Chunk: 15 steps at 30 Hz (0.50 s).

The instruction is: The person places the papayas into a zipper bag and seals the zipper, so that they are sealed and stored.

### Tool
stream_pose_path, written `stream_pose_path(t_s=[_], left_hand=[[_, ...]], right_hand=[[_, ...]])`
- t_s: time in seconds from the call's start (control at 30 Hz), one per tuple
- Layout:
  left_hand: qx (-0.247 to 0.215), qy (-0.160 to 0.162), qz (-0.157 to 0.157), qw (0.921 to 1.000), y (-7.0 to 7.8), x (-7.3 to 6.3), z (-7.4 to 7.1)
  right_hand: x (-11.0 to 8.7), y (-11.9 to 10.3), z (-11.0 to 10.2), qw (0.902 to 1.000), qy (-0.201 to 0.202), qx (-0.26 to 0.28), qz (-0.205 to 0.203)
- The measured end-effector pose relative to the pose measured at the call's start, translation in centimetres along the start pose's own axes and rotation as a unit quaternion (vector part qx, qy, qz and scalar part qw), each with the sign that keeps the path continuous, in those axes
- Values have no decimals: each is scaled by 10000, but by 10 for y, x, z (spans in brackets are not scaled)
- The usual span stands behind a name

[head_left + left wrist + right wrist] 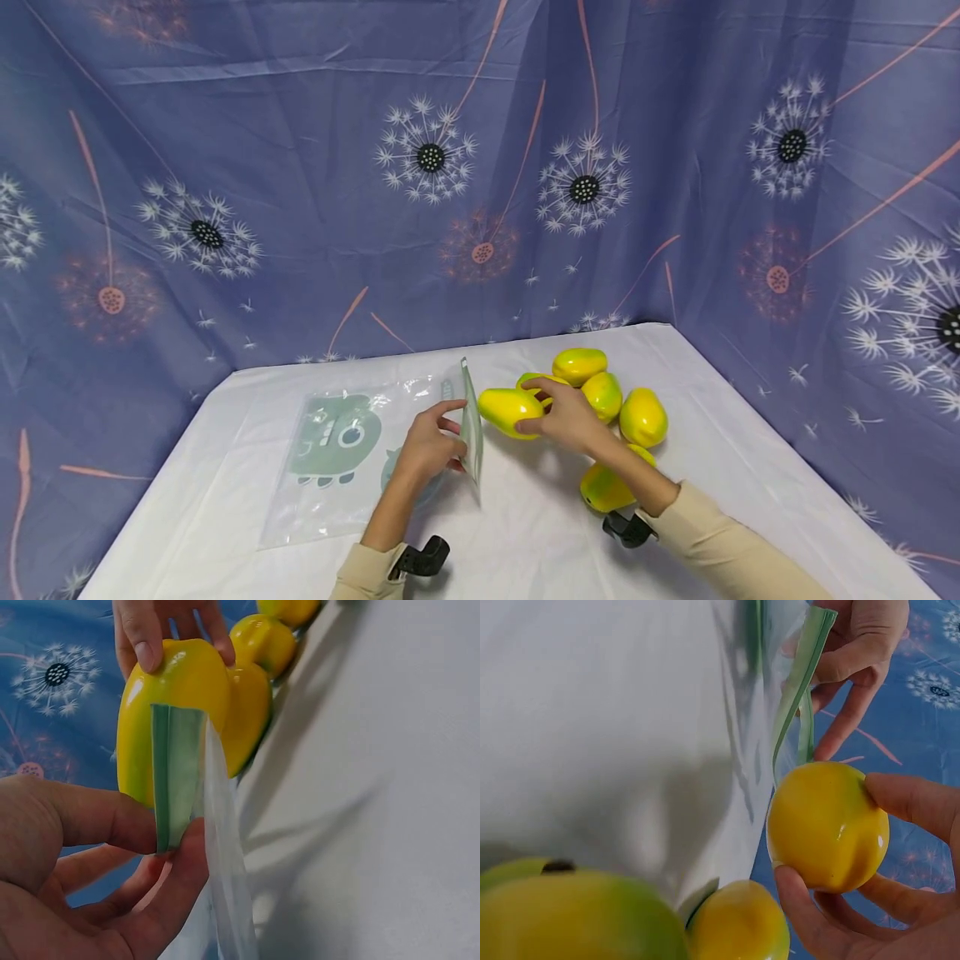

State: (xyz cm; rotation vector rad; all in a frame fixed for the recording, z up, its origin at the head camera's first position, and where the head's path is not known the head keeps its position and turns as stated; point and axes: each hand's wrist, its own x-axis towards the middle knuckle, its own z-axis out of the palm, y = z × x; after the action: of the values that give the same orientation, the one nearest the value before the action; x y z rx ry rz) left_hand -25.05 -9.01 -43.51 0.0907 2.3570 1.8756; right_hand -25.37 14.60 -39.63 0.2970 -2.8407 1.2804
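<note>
A clear plastic bag (341,437) printed with green cartoon dinosaurs lies on the white cloth, its green-edged mouth raised on the right side. My left hand (431,446) pinches the green edge strip (174,772) of that mouth. In the right wrist view the two strips stand slightly apart. My right hand (567,414) grips a shiny yellow-green mango (510,412) between thumb and fingers, close beside the bag's mouth. From the left wrist, the mango (172,682) appears just behind the strip; whether they touch I cannot tell.
Several more mangoes lie on the right, including one (579,366) at the back, one (643,417) to the right and one (606,487) under my right forearm. White cloth (540,533) covers the table. A blue dandelion-patterned curtain (322,167) hangs behind it.
</note>
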Motion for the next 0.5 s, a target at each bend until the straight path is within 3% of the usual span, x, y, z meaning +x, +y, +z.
stream_pose_path(t_s=[0.5], left_hand=[[-269,385,28,9989,4,-2,-7]], right_hand=[[4,-14,15,9996,235,185,-12]])
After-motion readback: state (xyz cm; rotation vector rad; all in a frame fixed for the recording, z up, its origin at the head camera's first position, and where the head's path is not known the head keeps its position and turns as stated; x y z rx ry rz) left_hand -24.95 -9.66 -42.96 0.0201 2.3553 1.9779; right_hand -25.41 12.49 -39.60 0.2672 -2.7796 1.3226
